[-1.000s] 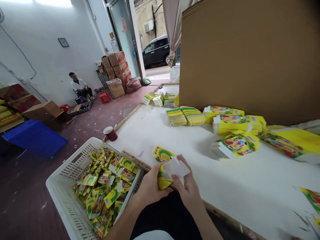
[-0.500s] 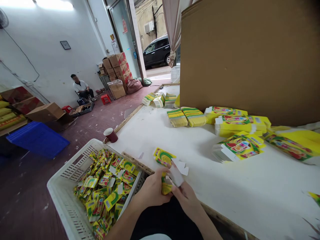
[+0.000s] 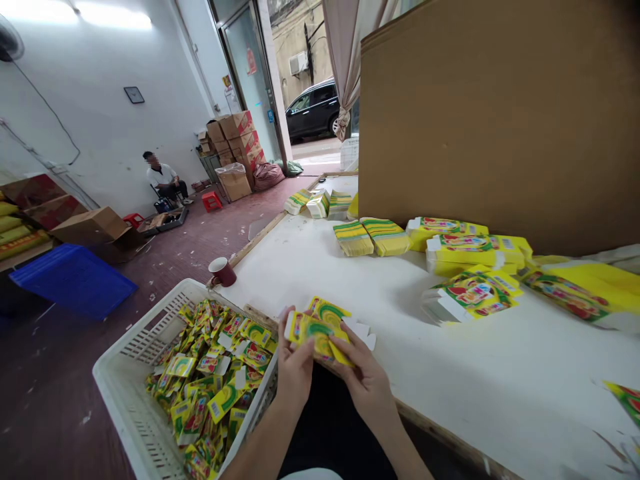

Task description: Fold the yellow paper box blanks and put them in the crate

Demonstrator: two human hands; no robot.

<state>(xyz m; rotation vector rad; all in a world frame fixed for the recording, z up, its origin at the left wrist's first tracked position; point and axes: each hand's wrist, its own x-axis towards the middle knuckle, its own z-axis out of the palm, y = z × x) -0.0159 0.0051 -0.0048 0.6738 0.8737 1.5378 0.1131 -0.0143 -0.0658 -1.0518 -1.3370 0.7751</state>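
Note:
Between my two hands, over the table's near edge, is a small yellow carton with a green ring print. My left hand grips its left end, thumb on the printed face. Fingers of my right hand close on its right end, where a yellow flap is blurred. Just beyond, a second yellow carton lies on the white tabletop, partly hidden by the held one. White flaps show at its right. To my left, a white plastic crate holds many similar small cartons.
A maroon mug stands at the table's left edge. Stacks of flat yellow cartons and several bundles lie before a tall cardboard panel. A person sits by the far wall. A blue bin stands on the floor.
The carton in my hands has turned from showing its white inside to showing its printed face. My left hand has moved slightly left and now holds its left end.

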